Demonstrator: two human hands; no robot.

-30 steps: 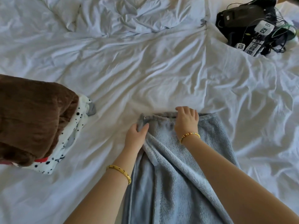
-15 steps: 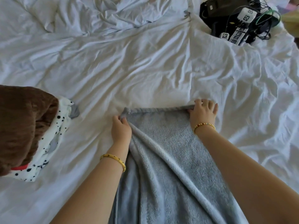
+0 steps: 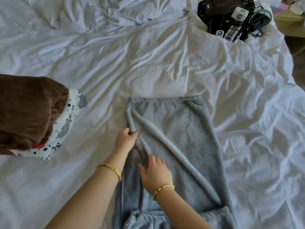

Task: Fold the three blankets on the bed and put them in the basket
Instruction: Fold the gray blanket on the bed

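The left hand (image 3: pixel 126 138) pinches the left edge of the gray blanket (image 3: pixel 179 138), with the thumb and fingers closed on a little fold of the soft cloth. The right hand (image 3: pixel 155 172) lies flat on the blanket just below it, fingers straight and a bit spread, pressing the cloth down. The two hands are close together but do not touch. Each wrist has a gold bracelet on it. The gray blanket lies on the bed (image 3: pixel 148 63) in a long strip. Its long way runs from the person out toward the far side of the bed, and its far end is a straight edge. A raised ridge of cloth crosses it on a slant, from the top left down to the bottom right. The near end is bunched up at the bottom of the view. Off to the left sits a brown blanket (image 3: pixel 28 111), folded, on top of a white blanket with black spots (image 3: pixel 66 128). Both are well apart from the gray one. Far away at the top right corner of the bed is a pile of black gear and wires (image 3: pixel 231 19).
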